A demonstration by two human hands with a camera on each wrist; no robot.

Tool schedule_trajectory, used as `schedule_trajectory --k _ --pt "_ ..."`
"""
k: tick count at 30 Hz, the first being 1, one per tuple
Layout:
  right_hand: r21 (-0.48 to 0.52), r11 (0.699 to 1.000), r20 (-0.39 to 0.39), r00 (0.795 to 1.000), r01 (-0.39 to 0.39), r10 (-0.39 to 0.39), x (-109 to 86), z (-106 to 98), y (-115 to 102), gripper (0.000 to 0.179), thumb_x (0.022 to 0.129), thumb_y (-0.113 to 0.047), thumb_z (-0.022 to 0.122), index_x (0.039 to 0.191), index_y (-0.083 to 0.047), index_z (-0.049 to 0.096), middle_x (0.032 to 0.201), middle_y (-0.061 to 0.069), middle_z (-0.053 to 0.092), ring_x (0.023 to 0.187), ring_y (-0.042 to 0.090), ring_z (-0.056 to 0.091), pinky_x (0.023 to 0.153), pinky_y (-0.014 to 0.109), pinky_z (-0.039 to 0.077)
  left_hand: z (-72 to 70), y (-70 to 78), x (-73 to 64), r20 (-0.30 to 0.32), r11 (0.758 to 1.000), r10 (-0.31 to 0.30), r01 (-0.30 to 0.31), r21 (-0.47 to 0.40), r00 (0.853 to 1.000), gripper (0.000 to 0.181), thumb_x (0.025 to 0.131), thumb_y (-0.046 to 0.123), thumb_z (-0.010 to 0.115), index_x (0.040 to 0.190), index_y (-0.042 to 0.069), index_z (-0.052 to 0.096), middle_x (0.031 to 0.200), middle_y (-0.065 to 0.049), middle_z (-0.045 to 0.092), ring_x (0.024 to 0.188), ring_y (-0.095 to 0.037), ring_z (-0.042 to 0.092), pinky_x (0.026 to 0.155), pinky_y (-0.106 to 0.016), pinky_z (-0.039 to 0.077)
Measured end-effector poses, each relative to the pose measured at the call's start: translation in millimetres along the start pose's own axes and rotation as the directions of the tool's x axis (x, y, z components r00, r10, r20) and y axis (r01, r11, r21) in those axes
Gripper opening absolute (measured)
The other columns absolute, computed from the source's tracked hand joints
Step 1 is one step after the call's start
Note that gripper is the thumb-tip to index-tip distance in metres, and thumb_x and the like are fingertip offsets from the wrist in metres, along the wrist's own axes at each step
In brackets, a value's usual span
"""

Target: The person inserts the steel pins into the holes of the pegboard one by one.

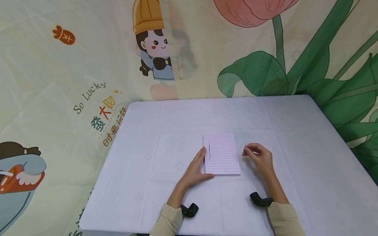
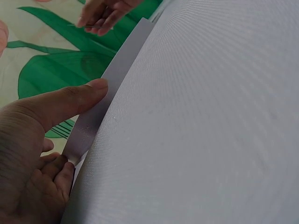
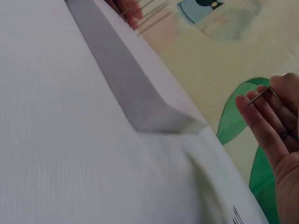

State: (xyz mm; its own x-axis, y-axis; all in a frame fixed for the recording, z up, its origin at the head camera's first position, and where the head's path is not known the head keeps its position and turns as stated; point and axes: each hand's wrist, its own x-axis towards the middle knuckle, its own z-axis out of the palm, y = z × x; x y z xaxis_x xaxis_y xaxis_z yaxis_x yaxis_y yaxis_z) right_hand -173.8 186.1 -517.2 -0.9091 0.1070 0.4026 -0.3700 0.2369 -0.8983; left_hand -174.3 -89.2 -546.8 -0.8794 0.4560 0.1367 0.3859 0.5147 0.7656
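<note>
A white pegboard with rows of small holes lies on the table. Several thin pins stand upright along its left side; the right wrist view shows these pins sticking up above the board. My left hand braces the board's near left corner, its fingers along the left edge and its thumb against the front edge. To the right of the board, my right hand pinches a thin metallic pin between thumb and fingertips, raised above the tabletop.
A white cloth covers the table. Behind it hangs a printed curtain with cartoon figures and large green leaves. A black wrist camera sits at the left cuff, and another black camera at the right cuff.
</note>
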Motion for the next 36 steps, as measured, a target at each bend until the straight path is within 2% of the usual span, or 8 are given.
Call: schedule_trajectory --k 4,8,14,18,21,28,31,36 --pt "0.164 0.986 -0.001 1.000 0.022 -0.022 10.6 30.0 -21.5 0.013 0.082 0.013 0.059 0.094 0.017 0.055 0.084 0.032 0.059 0.071 0.022 0.066 0.066 0.026 0.055 -0.1 -1.0 -0.4 -0.002 1.000 0.000 0.000 -0.011 1.000 0.109 0.067 0.034 0.082 0.148 0.008 0.013 0.154 -0.005 0.011 0.139 -0.018 0.011 0.111 -0.036 0.017" --pt "0.193 0.981 0.002 0.999 0.033 -0.035 18.6 61.5 -28.9 0.019 0.082 0.014 0.058 0.098 0.018 0.051 0.089 0.034 0.059 0.080 0.033 0.065 0.071 0.028 0.055 1.3 -2.9 -1.8 0.003 1.000 0.007 -0.007 -0.015 1.000 0.108 0.069 0.037 0.080 0.149 0.009 0.013 0.154 -0.004 0.011 0.139 -0.019 0.013 0.110 -0.038 0.019" --pt "0.155 0.987 -0.006 0.999 0.047 -0.046 26.2 98.4 -11.5 0.024 0.082 0.011 0.061 0.105 0.014 0.056 0.092 0.026 0.064 0.086 0.038 0.063 0.075 0.026 0.053 2.0 -4.1 -2.5 0.002 0.999 0.037 -0.037 -0.012 0.999 0.107 0.069 0.036 0.080 0.148 0.007 0.014 0.154 -0.005 0.012 0.138 -0.020 0.015 0.110 -0.037 0.020" --pt "0.124 0.989 -0.005 0.997 0.079 -0.079 30.1 115.0 8.0 0.023 0.082 0.006 0.064 0.105 0.008 0.063 0.091 0.021 0.067 0.084 0.033 0.065 0.074 0.023 0.053 1.1 -5.2 -2.5 -0.007 0.999 0.043 -0.044 -0.019 0.999 0.107 0.069 0.034 0.081 0.148 0.006 0.015 0.154 -0.005 0.013 0.138 -0.019 0.015 0.110 -0.037 0.020" --pt "0.077 0.992 0.009 0.995 0.096 -0.097 31.0 122.0 14.5 0.019 0.082 -0.002 0.067 0.101 0.001 0.066 0.093 0.017 0.067 0.085 0.023 0.066 0.073 0.020 0.053 0.2 -6.7 -1.8 -0.009 0.999 0.046 -0.046 -0.023 0.999 0.107 0.068 0.034 0.081 0.148 0.007 0.014 0.154 -0.005 0.012 0.138 -0.019 0.014 0.110 -0.037 0.020" --pt "-0.026 0.990 0.054 0.989 0.138 -0.136 29.0 125.7 16.5 0.016 0.083 -0.005 0.067 0.099 -0.002 0.066 0.096 0.011 0.068 0.088 0.024 0.065 0.073 0.025 0.054 -0.8 -6.6 -1.7 -0.002 0.999 0.051 -0.051 -0.017 0.999 0.107 0.069 0.035 0.081 0.148 0.007 0.014 0.154 -0.004 0.011 0.138 -0.018 0.014 0.110 -0.037 0.021" --pt "-0.038 0.989 0.065 0.988 0.142 -0.140 27.8 126.0 15.3 0.016 0.083 -0.009 0.067 0.099 -0.006 0.067 0.096 0.006 0.068 0.088 0.021 0.065 0.073 0.027 0.054 -1.0 -6.3 -1.9 -0.004 0.998 0.053 -0.053 -0.017 0.999 0.107 0.069 0.034 0.081 0.148 0.007 0.014 0.154 -0.004 0.011 0.138 -0.018 0.014 0.110 -0.037 0.021" --pt "-0.044 0.991 0.075 0.990 0.126 -0.122 27.5 125.5 13.7 0.013 0.084 -0.010 0.067 0.097 -0.009 0.067 0.094 0.002 0.068 0.087 0.016 0.065 0.074 0.024 0.054 -1.0 -5.5 -2.0 -0.010 0.998 0.061 -0.061 -0.012 0.998 0.107 0.069 0.033 0.081 0.148 0.006 0.014 0.154 -0.006 0.012 0.138 -0.020 0.015 0.110 -0.037 0.021"
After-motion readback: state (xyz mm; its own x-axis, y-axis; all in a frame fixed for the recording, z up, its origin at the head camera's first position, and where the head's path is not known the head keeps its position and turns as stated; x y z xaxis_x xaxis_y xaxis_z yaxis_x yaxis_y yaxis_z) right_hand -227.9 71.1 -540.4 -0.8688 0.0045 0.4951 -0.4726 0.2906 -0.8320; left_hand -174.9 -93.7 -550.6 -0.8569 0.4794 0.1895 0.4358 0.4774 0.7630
